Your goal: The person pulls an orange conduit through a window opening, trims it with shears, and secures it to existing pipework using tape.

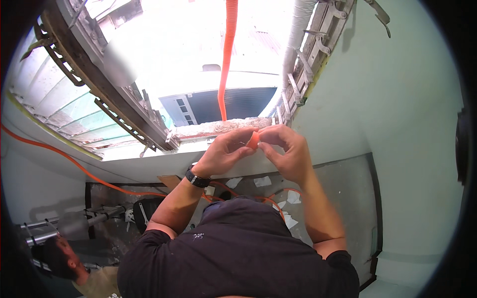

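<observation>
A small orange piece (253,140), tube-like and the colour of the hoses nearby, is pinched between both hands in front of the window sill. My left hand (226,153), with a dark watch on its wrist, grips it from the left with thumb and fingers. From the other side, my right hand (288,149) closes on its right edge. The fingers cover part of the piece, so its full shape is hidden. Just beyond the hands, an orange corrugated hose (228,54) drops through the window opening to the rough sill (223,128).
Louvre window frames with metal levers (305,64) flank the opening. Another orange hose (74,160) runs along the left wall to the floor. Paper scraps (262,182) and a black bag (145,211) lie below. At lower left, a person (74,265) is beside a metal ladder (102,218).
</observation>
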Demonstrator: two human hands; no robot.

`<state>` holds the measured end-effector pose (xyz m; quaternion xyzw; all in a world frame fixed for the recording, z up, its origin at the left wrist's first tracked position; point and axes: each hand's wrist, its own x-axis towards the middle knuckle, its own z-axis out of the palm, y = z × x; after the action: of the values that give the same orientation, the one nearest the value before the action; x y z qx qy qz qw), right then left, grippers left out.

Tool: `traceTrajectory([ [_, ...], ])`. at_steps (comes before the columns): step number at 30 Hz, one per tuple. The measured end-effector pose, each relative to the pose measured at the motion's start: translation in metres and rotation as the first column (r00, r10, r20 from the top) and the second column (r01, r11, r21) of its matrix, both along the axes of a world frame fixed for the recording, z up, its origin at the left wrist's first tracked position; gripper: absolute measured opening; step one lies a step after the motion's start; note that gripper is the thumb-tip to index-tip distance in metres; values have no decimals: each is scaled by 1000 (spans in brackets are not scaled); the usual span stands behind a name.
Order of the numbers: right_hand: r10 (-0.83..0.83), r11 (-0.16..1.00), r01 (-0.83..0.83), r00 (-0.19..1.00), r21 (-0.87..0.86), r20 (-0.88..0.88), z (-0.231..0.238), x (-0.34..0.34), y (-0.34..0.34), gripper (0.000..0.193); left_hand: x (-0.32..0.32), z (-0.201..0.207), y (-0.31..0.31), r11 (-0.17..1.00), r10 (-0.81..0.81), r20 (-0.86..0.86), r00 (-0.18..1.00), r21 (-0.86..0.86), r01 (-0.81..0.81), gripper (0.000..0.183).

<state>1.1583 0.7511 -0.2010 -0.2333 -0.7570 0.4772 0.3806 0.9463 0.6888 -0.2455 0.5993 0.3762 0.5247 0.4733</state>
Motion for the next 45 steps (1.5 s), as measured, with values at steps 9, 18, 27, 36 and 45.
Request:
traceTrajectory([
  [9, -198, 918, 189, 980, 349, -12, -2, -9, -7, 18, 10, -21, 9, 998, 66, 115, 991, 5, -67, 48],
  [18, -238, 887, 230, 971, 400, -30, -12, -10, 1, 11, 24, -27, 13, 967, 228, 82, 970, 93, -235, 48],
  [27, -299, 892, 294, 953, 344, -40, -8, -5, 4, 22, 27, -21, 19, 959, 253, 53, 966, 117, -258, 48],
  [36, -312, 833, 256, 949, 490, 35, -7, -2, 10, 16, 31, -26, 22, 937, 317, -55, 947, 169, -305, 49],
  [45, -287, 863, 233, 956, 449, 56, -12, -10, 10, 24, 29, -23, 26, 928, 334, -41, 942, 189, -320, 49],
])
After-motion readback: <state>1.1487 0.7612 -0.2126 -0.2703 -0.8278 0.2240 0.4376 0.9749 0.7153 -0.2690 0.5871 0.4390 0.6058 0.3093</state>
